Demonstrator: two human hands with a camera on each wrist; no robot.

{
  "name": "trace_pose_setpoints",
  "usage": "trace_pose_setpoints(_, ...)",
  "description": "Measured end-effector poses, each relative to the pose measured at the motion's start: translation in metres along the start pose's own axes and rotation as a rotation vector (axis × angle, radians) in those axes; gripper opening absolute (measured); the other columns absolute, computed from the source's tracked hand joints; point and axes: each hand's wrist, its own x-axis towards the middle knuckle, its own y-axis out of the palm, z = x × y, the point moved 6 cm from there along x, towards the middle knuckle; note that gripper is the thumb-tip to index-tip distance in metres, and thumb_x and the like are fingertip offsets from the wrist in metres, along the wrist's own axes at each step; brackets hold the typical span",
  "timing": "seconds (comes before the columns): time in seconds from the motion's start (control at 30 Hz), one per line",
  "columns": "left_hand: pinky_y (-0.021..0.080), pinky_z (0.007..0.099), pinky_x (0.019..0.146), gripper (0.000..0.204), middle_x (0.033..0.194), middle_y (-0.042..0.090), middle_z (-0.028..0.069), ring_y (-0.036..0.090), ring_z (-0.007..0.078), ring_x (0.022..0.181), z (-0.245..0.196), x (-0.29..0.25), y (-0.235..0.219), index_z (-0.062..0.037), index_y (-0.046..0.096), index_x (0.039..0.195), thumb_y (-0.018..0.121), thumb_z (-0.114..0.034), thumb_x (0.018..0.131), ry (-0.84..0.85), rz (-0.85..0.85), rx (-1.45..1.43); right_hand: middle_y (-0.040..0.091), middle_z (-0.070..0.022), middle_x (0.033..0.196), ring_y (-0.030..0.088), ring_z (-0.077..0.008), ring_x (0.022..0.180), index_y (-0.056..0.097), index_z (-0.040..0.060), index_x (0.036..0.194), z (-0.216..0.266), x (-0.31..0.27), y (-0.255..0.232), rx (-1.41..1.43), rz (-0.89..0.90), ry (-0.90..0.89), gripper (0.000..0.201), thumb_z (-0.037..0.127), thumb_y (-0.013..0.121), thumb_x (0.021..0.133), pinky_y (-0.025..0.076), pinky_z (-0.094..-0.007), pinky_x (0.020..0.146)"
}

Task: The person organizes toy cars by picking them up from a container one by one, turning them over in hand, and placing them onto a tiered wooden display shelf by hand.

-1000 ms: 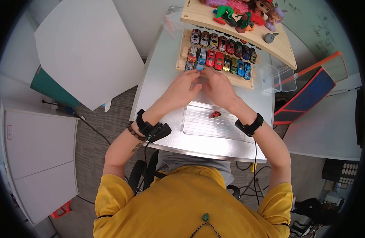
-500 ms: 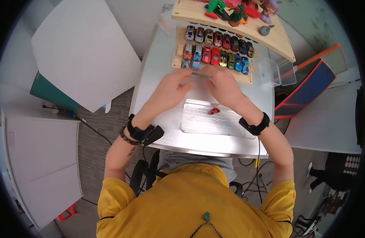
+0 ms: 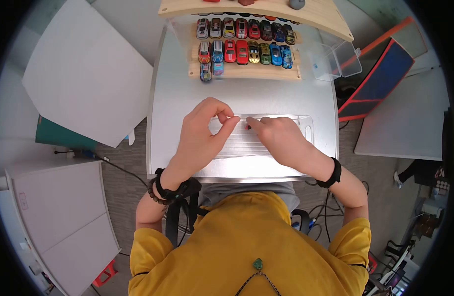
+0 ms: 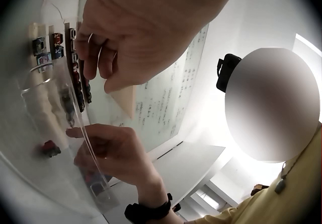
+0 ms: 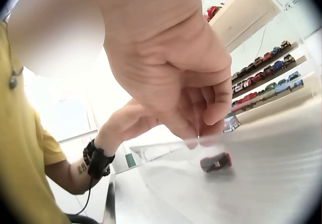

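A small red toy car [image 5: 216,162] lies in the clear plastic tray [image 3: 310,129]; in the head view my right fingers hide most of it. My right hand [image 3: 282,139] is bent over the tray, its fingertips close above the car in the right wrist view. Over the tray's left part is my left hand [image 3: 199,130], fingers loosely bent, thumb and index tips near each other with nothing seen between them. In the left wrist view the same car [image 4: 50,149] shows beside the right hand [image 4: 113,151].
Beyond the tray stands a stepped wooden rack [image 3: 251,72] with rows of toy cars [image 3: 241,52]. A wooden shelf [image 3: 256,10] juts out above it. An opened clear box [image 3: 330,64] sits at the right, near a red-edged blue panel [image 3: 380,79]. The metal tabletop [image 3: 172,98] ends close to my body.
Both hands have drawn back from the front of the car rack to the tray. The right hand has come down beside the red toy car. The head view has shifted too.
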Motion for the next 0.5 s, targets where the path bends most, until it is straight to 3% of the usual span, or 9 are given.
trace_pose_setpoints(0.17, 0.052, 0.0301, 0.080, 0.014, 0.086, 0.066, 0.0071, 0.066, 0.0188, 0.082, -0.002, -0.001, 0.018, -0.0023, 0.066, 0.098, 0.077, -0.002, 0.089, 0.030, 0.014, 0.019, 0.072, -0.0169, 0.083, 0.073, -0.0355, 0.078, 0.065, -0.0001, 0.099, -0.011, 0.004, 0.021, -0.028, 0.048, -0.001, 0.027, -0.006, 0.071, 0.073, 0.059, -0.0422, 0.068)
trace_pose_setpoints(0.33, 0.054, 0.0354, 0.086, 0.021, 0.104, 0.065, 0.0107, 0.068, 0.0221, 0.095, -0.004, -0.003, 0.029, -0.0015, 0.063, 0.108, 0.073, 0.000, 0.089, 0.058, 0.098, 0.058, 0.072, -0.0182, 0.084, 0.073, -0.0363, 0.078, 0.065, 0.0025, 0.096, -0.017, 0.001, 0.020, -0.022, 0.107, 0.033, 0.022, -0.005, 0.070, 0.076, 0.058, -0.0425, 0.067)
trace_pose_setpoints(0.43, 0.055, 0.0347, 0.090, 0.038, 0.119, 0.061, 0.0125, 0.067, 0.0239, 0.106, -0.010, -0.001, 0.034, -0.0022, 0.061, 0.123, 0.073, 0.002, 0.087, 0.041, 0.170, -0.028, 0.071, -0.0178, 0.083, 0.072, -0.0365, 0.076, 0.065, 0.0041, 0.098, -0.021, -0.005, 0.009, 0.056, -0.026, 0.022, 0.019, 0.000, 0.072, 0.081, 0.057, -0.0426, 0.066)
trace_pose_setpoints(0.5, 0.055, 0.0346, 0.092, 0.045, 0.124, 0.060, 0.0131, 0.067, 0.0249, 0.109, -0.015, 0.002, 0.034, -0.0028, 0.060, 0.130, 0.074, 0.001, 0.087, 0.018, 0.187, -0.118, 0.071, -0.0165, 0.082, 0.070, -0.0358, 0.071, 0.065, 0.0043, 0.104, -0.023, -0.010, -0.013, 0.272, -0.212, 0.065, 0.022, 0.005, 0.075, 0.086, 0.056, -0.0425, 0.065)
